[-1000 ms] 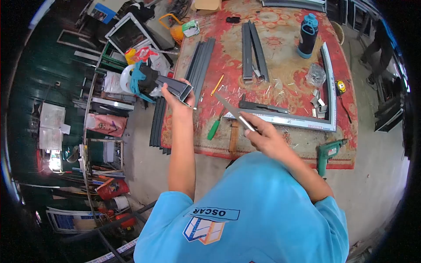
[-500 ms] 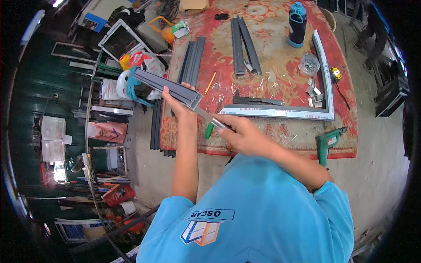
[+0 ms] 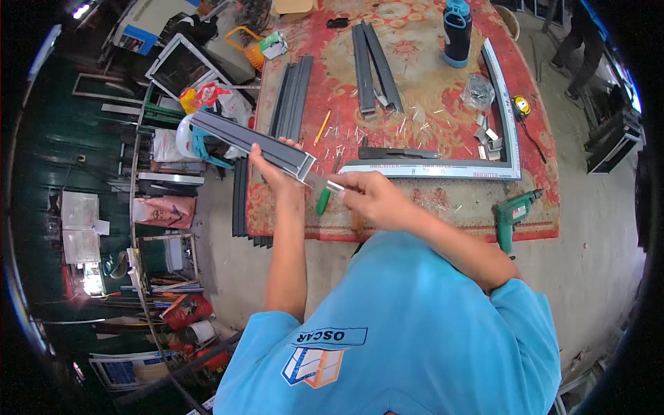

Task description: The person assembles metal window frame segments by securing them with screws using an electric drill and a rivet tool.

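My left hand [image 3: 280,169] is wrapped around a grey aluminium profile [image 3: 242,142], held aslant over the table's left side with its cut end toward my right hand. My right hand [image 3: 377,197] is closed on a flat-bladed tool [image 3: 335,187]. Its silver part shows at the fingertips, its blade is smeared close to the profile's end, and its grip is hidden in the hand. A green-handled screwdriver [image 3: 323,201] lies on the table just below that end. To the right lies a joined frame corner [image 3: 429,169] with white printed film, and a dark hammer-like tool [image 3: 398,153] along it.
More grey profiles [image 3: 292,97] and another pair [image 3: 373,69] lie on the red patterned table [image 3: 415,21]. A green drill [image 3: 512,214] rests at the near right edge. Small metal brackets [image 3: 487,138], a tape measure [image 3: 521,106], a pencil [image 3: 322,128] and a bottle [image 3: 457,34] lie or stand about.
My right hand has shifted slightly up and turned, so less of the tool's blade shows. The profile in my left hand has moved little; the whole view has shifted slightly.
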